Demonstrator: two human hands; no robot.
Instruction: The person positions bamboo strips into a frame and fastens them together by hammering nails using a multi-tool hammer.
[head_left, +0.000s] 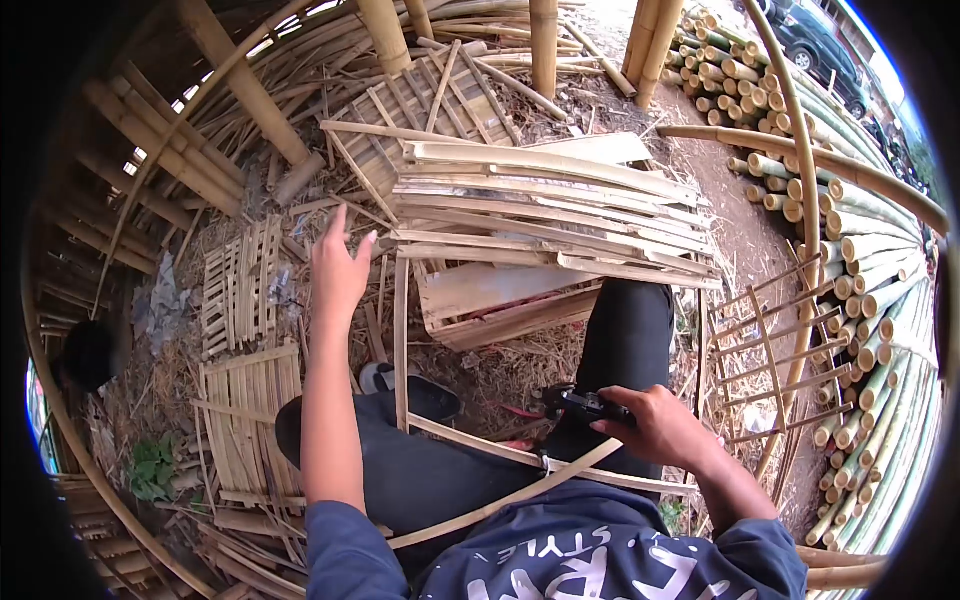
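My left hand [341, 262] is raised at the left end of a row of split bamboo slats [550, 215], index finger stretched out and thumb apart, holding nothing. Those slats lie side by side across thin bamboo strips in front of my knees. My right hand [658, 425] rests by my right thigh, its fingers wrapped round a black hand tool [585, 403]; the kind of tool I cannot tell. Across my lap run thin bamboo strips [480, 442], and two of them cross near a small tie.
Slatted bamboo panels [250, 415] lie on the straw-covered ground at left. A bamboo lattice [775, 350] leans at right, beside large stacks of bamboo poles [870, 300]. Upright bamboo posts [543, 50] stand ahead. A vehicle [820, 50] is at the far upper right.
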